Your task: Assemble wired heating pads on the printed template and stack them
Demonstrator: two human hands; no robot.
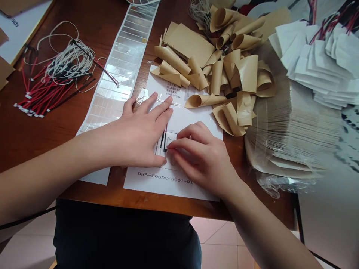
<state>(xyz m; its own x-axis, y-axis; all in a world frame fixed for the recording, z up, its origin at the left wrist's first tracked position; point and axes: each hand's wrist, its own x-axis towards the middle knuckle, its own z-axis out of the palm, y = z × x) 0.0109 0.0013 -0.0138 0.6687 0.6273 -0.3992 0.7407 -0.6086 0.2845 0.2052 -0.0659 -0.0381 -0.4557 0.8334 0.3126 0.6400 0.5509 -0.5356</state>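
Over one printed sheet [201, 189], our left hand [137, 135] lies splayed, grip released; we cannot tell whether our right hand [206, 155] grasps either of two dark strands [165, 144].

- I see curled brown papers [246, 73] heaped from upper centre toward the right.
- White flat pieces [305, 67] fan out at upper right, beside red and black wires [333, 26].
- Below those, I make out a thick stack [303, 127] in clear plastic.
- Pale floor tiles [218, 239] along my bottom edge.
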